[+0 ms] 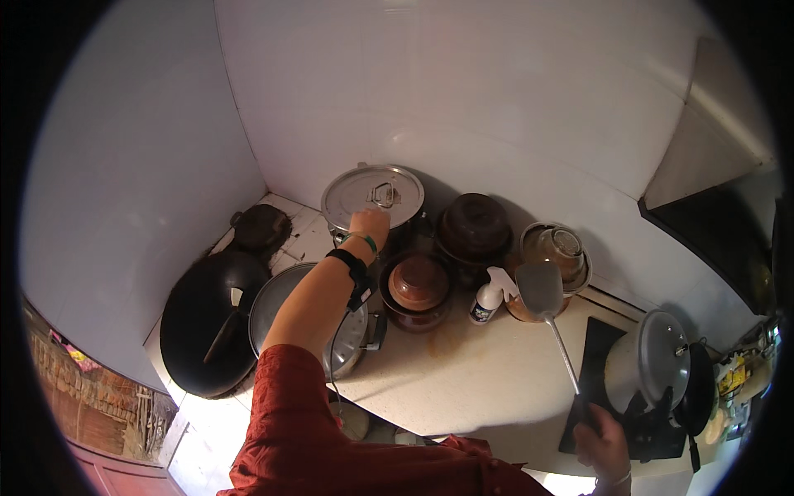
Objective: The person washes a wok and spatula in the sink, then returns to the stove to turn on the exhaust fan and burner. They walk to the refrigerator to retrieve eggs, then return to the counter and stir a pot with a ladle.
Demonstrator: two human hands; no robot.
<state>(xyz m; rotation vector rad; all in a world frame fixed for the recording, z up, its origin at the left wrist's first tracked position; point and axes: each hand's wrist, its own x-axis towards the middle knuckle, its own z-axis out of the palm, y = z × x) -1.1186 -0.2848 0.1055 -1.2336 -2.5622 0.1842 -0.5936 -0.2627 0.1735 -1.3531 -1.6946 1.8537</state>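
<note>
My right hand grips the black handle of a metal wok spatula, its blade raised over the counter. My left hand reaches to the front edge of a large lidded metal pot by the wall. Its fingers are bent and partly hidden, so whether they hold the pot's rim is unclear. Below my left forearm sits a wide steel pot with a glass lid. Close to the spatula blade are a white spray bottle and an upturned glass bowl on a round vessel.
Right of the left hand stand a dark lidded pot and a brown glazed crock. A black wok lies at the left. On the right are a pressure cooker, a black pan and an overhanging range hood.
</note>
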